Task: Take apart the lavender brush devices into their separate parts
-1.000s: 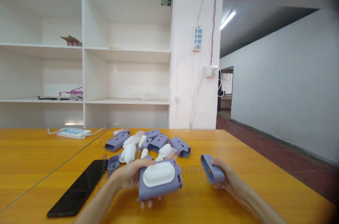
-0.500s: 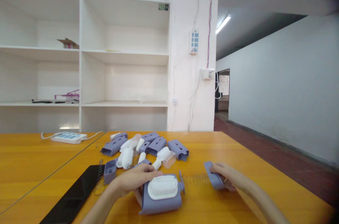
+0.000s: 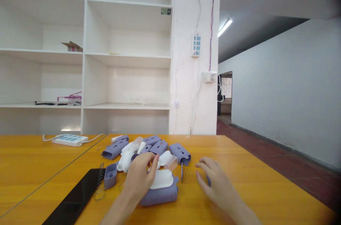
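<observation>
My left hand (image 3: 140, 177) lies over the left end of a purple case (image 3: 162, 193) that rests on the orange table (image 3: 266, 189). A white brush (image 3: 162, 179) sits on top of the case. The fingers are together and curve over the case and brush. My right hand (image 3: 216, 186) is to the right, palm down with fingers spread, low over the table. A small purple part (image 3: 208, 181) peeks out under its fingers. A thin metal spring (image 3: 189, 174) lies between the two hands.
A heap of purple cases and white brush pieces (image 3: 149, 148) lies just beyond the hands. A small purple cap (image 3: 110, 175) and a black tablet (image 3: 76, 196) are at the left. A white power strip (image 3: 69, 140) sits far left. White shelves (image 3: 128, 58) stand behind.
The purple case with the brush came down from my left hand onto the table. My right hand set its purple part down and flattened over it with fingers spread.
</observation>
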Demonstrator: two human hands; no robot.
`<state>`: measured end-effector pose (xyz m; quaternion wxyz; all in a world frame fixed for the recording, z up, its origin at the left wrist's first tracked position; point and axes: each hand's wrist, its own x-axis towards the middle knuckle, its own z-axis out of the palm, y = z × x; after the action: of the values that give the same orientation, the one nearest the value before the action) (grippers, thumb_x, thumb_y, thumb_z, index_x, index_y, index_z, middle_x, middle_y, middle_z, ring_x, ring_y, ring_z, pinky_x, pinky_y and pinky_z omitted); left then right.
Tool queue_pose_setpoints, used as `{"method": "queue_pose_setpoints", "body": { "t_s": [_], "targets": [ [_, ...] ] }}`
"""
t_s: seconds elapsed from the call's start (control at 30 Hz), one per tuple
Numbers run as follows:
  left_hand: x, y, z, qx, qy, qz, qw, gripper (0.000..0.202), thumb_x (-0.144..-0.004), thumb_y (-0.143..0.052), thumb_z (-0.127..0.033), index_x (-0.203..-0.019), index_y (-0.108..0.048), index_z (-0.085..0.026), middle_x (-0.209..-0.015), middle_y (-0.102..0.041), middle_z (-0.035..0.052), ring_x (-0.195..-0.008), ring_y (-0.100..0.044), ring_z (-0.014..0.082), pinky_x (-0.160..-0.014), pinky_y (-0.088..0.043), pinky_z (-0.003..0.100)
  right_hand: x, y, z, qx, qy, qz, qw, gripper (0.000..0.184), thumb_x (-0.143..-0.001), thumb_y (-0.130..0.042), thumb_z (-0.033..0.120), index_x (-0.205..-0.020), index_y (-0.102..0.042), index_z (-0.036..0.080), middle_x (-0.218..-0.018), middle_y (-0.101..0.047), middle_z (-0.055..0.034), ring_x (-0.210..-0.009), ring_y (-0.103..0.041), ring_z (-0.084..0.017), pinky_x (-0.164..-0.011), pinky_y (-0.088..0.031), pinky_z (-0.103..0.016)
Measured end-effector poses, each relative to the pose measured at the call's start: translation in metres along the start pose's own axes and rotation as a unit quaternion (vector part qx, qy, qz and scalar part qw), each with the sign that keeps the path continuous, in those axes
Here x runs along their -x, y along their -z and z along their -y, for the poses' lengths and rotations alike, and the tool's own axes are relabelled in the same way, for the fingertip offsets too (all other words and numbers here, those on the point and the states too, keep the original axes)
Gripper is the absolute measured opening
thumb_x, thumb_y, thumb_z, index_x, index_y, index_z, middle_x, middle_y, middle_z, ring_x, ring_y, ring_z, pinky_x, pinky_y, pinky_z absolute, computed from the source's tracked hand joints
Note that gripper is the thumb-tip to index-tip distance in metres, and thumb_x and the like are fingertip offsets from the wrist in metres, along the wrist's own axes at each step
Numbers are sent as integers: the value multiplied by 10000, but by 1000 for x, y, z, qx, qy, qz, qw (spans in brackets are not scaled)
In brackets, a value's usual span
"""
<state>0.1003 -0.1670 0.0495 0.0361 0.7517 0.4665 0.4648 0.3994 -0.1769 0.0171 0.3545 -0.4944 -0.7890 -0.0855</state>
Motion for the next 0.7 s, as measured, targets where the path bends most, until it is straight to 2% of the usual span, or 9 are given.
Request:
{"method": "queue_pose_setpoints", "body": {
  "t_s": [0.1,0.2,0.23,0.3,0.37,0.43,0.53,0.6,0.7],
  "targets": [
    [13,-13,-27,-18,-134,28,990,259,-1002,-475,-293,-804,-631,-233,-824,-676,62,-818,-599,230,-772,-393,346,-1,-22,24,-16,18,44,999,404,-924,-508,171,-1314,-601,220,-1312,-640,-119,-1194,-586,-289,-1035,-443,-428],
    [26,-39,-43,-50,-247,106,962,222,-954,-478,-186,-808,-638,-233,-818,-697,79,-806,-631,231,-758,-431,362,-1,-40,27,-22,11,82,996,528,-908,-515,153,-1436,-506,165,-1380,-616,-156,-1268,-553,-307,-1082,-414,-438],
    [30,-49,-45,-59,-284,132,948,193,-925,-503,-169,-806,-643,-231,-808,-706,81,-781,-640,228,-725,-439,356,-1,-43,25,-21,2,90,996,535,-904,-519,152,-1439,-500,154,-1352,-629,-166,-1244,-565,-312,-1065,-423,-444],
    [36,-63,-45,-68,-321,183,927,134,-875,-572,-163,-791,-651,-230,-813,-724,78,-753,-655,219,-665,-446,329,0,-46,21,-19,-19,97,995,439,-896,-531,156,-1332,-584,164,-1220,-674,-151,-1136,-603,-310,-989,-455,-442],
    [40,-70,-43,-58,-306,232,922,107,-844,-619,-148,-780,-651,-227,-832,-731,59,-744,-665,198,-632,-445,296,2,-44,19,-34,-36,91,995,236,-893,-553,173,-1094,-675,191,-1062,-681,-102,-1019,-615,-284,-906,-470,-409],
    [42,-69,-40,-30,-257,262,930,104,-837,-625,-126,-816,-650,-225,-887,-726,40,-788,-674,182,-662,-456,268,4,-37,19,-73,-40,87,993,110,-888,-582,189,-946,-674,207,-977,-663,-62,-951,-610,-252,-862,-465,-370],
    [43,-61,-36,21,-164,250,954,107,-896,-578,-166,-968,-633,-223,-999,-694,45,-880,-661,184,-762,-474,267,6,-24,20,-139,-34,90,986,165,-875,-605,180,-1026,-662,216,-963,-666,-38,-918,-612,-224,-846,-457,-335],
    [41,-58,-33,53,-106,229,966,106,-955,-529,-235,-1026,-606,-217,-997,-669,49,-849,-639,179,-759,-473,277,7,-16,21,-159,-35,99,982,180,-880,-601,189,-1049,-655,219,-947,-674,-29,-891,-614,-214,-819,-454,-321],
    [37,-57,-27,101,-63,217,969,185,-969,-551,-308,-1129,-581,-218,-1006,-641,42,-814,-609,171,-753,-477,282,8,-6,25,-168,-42,124,977,134,-879,-608,212,-1005,-655,216,-889,-673,-15,-818,-606,-202,-743,-441,-301]
  ]
}}
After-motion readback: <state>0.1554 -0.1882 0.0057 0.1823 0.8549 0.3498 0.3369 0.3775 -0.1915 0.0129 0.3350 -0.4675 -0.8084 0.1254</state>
